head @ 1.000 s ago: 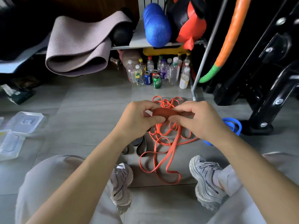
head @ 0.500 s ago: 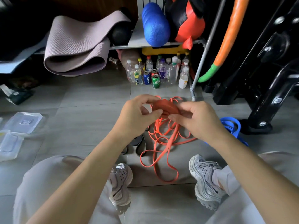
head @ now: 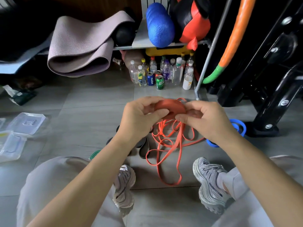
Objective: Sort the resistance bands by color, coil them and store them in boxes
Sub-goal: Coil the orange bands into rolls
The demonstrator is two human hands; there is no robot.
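Down low, the left sneaker and right sneaker sit on the tile floor, with the loose loops of the orange band sprawled between them. Just past that, a couple of black bands and a bit of a green band peek out by the left forearm, and a blue band lies behind the right wrist. Above the pile, the left hand pinches the wound-up orange coil with thumb and curled fingers, and the right hand grips its other side. Clear plastic boxes sit off to the left. Further back are bottles and cans and a rolled mat.
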